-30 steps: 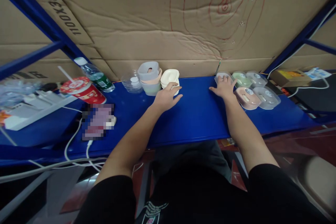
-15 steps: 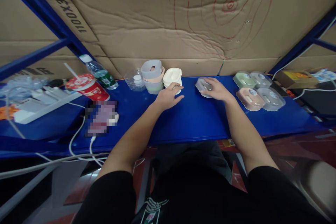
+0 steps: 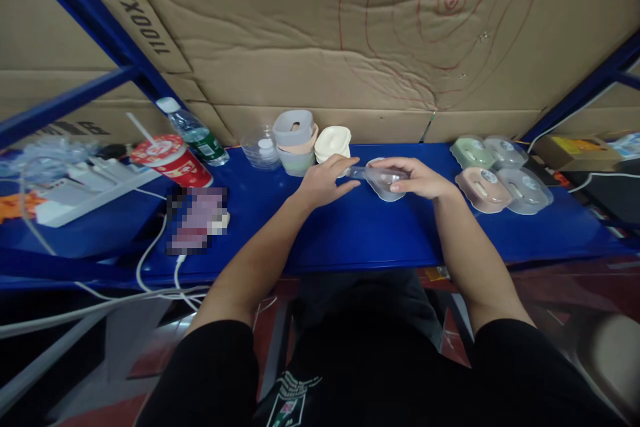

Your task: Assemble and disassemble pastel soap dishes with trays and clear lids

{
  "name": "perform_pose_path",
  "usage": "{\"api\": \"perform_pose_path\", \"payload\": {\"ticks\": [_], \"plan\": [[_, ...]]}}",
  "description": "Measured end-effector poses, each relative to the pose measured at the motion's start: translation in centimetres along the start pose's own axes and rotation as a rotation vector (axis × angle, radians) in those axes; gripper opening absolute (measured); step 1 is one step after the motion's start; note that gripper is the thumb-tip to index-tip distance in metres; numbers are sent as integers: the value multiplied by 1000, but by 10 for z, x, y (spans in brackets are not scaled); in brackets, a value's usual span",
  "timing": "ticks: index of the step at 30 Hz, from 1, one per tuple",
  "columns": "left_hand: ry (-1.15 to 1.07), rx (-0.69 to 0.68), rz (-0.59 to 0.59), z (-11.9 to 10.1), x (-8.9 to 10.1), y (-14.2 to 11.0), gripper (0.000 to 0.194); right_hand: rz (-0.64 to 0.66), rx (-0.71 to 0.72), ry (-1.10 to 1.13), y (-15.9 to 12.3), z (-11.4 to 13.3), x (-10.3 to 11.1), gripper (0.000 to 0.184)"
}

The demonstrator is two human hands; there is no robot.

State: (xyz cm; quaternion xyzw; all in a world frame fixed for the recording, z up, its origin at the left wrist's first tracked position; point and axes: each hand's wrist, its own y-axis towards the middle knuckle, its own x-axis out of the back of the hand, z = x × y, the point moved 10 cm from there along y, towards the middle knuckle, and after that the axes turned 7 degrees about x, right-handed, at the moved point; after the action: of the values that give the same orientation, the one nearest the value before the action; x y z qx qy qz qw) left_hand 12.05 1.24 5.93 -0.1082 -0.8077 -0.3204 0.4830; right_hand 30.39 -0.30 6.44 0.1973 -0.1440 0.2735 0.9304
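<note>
My right hand (image 3: 417,178) is closed on a small grey box (image 3: 384,188), which looks like a soap box and is low over the blue tabletop. On its left side sticks out a clear plastic lid (image 3: 357,173). The thumb and fingers of my left hand (image 3: 327,181) are around the lid's far end; the exact contact is blurred. Just behind the left hand is a stack of cream dishes (image 3: 333,141). Beside it stands a stack of grey, peach and green boxes (image 3: 293,140), and left of that lie clear lids (image 3: 260,148).
Several lidded boxes (image 3: 483,187) sit together at the right. To the left are a red cup with a straw (image 3: 175,161), a water bottle (image 3: 197,137), a power strip (image 3: 95,190) and white cables (image 3: 145,260). Cardboard (image 3: 280,33) closes off the back of the blue table (image 3: 350,240).
My right hand has brought the grey box left, closer to my left hand. The lid, which covered the box, now extends out to the left fingers. The view has shifted slightly.
</note>
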Motion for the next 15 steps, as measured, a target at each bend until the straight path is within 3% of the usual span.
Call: {"api": "perform_pose_path", "payload": {"ticks": [3, 5, 6, 8, 11, 13, 15], "plan": [[34, -66, -52, -9, 7, -5, 41, 105, 33, 214, -1, 9, -20, 82], [36, 0, -155, 3, 24, -6, 41, 51, 46, 299, 0, 10, -20, 96], [22, 76, -266, 17, 41, -7, 42, -11, 47, 298, 1, 8, -14, 100], [-37, 282, -594, 57, 86, -18, 42, -167, 32, 222, 2, 1, 3, 102], [-213, 568, -1131, 131, 145, -61, 39, -372, -14, 77, -2, -11, 33, 90], [-279, 690, -1255, 172, 161, -77, 35, -474, -33, 32, -5, -18, 49, 79], [-279, 842, -1239, 206, 164, -86, 31, -550, -44, 20, -9, -24, 61, 72]]}}
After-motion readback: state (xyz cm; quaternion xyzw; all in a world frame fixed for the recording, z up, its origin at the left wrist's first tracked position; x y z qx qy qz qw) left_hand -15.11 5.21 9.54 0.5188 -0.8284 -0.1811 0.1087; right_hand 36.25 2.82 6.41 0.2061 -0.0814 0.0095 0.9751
